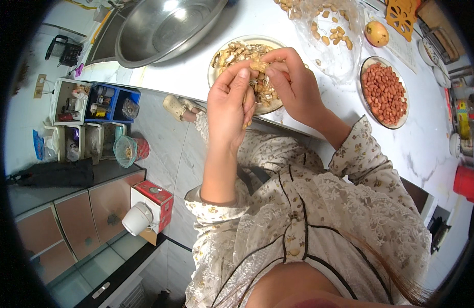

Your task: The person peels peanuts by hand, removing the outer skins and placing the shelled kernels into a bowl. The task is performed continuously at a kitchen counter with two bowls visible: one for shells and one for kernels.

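Over a plate (214, 79) heaped with broken peanut shells (241, 52), my two hands meet at a peanut pod (259, 66). My left hand (231, 88) pinches the pod's near side between thumb and forefinger. Its other fingers are curled, with bits of pod or shell showing at the palm's lower edge. My right hand (294, 82) has thumb and forefinger at the pod's other side. Something reddish, perhaps a kernel, shows among its curled fingers. To the right, a second plate (375, 60) holds many shelled red-skinned peanuts (384, 94).
A clear plastic bag (337, 63) with whole peanut pods (338, 34) lies behind my right hand, near a round yellow-red fruit (376, 33). A large steel basin (171, 30) stands at the back left. Below the counter's edge, a lined bin (125, 151) stands left.
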Tool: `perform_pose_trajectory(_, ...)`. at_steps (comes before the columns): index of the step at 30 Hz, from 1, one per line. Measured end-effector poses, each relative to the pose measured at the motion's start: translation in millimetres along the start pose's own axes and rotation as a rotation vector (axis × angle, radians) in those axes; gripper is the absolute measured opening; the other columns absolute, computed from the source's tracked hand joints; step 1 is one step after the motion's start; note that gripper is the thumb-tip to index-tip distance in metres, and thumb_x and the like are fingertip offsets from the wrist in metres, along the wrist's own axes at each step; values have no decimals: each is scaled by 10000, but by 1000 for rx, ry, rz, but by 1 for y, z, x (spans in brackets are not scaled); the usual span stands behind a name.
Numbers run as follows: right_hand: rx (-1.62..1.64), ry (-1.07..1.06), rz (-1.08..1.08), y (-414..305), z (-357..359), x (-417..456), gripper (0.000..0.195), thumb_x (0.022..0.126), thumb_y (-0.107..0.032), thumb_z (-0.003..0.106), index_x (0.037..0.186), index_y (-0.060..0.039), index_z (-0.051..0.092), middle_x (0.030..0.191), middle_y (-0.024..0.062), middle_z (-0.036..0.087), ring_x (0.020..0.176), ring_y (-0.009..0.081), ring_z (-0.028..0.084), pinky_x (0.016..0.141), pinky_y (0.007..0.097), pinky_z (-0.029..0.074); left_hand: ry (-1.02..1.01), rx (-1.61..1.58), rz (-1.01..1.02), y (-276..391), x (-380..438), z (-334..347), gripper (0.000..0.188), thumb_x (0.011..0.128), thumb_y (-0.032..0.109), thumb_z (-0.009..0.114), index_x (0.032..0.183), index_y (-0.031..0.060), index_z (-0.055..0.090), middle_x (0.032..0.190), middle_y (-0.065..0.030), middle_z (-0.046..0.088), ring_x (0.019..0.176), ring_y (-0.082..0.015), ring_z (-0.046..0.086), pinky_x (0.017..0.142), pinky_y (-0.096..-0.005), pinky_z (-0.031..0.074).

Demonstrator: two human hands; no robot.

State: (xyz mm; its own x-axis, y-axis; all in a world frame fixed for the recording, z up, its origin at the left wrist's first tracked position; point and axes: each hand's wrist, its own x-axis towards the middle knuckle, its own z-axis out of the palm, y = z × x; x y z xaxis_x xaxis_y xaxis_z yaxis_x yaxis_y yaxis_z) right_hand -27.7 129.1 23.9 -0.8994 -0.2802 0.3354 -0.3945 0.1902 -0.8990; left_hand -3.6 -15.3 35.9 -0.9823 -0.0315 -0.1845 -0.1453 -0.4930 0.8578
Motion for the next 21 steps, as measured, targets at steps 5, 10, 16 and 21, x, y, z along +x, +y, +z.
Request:
perform_pose_trajectory(5,-86,74,-202,15,10,-2,124,946,-127,542,1045,-52,555,762,47,619,637,109,573,593,258,452,-81,58,-16,-2,0,-10,195,943,150,604,1038,-20,627,642,3,531,420,-21,356,352,-182,244)
perform_pose_trajectory(10,224,31,68,11,0,3,169,961,-192,522,928,-38,585,714,98,568,611,151,514,580,281,429,23,409,208,-5,0,-12,184,890,99,657,1013,-37,659,725,-36,588,527,-72,458,477,-211,362)
perform_pose_trajectory(16,-55,-101,-8,12,1,3,322,946,-255,535,765,10,552,623,142,530,538,215,488,525,326,398,-44,974,528,6,-6,-8,228,813,39,675,1029,-34,668,794,-131,613,669,-224,575,643,-312,469)
perform_pose_trajectory(21,-196,-154,-99,12,3,0,323,897,-268,585,710,-8,545,571,149,515,485,281,474,482,366,384,-138,1094,424,16,-12,-14,203,803,33,665,1002,-9,679,806,-157,628,702,-275,610,650,-322,473)
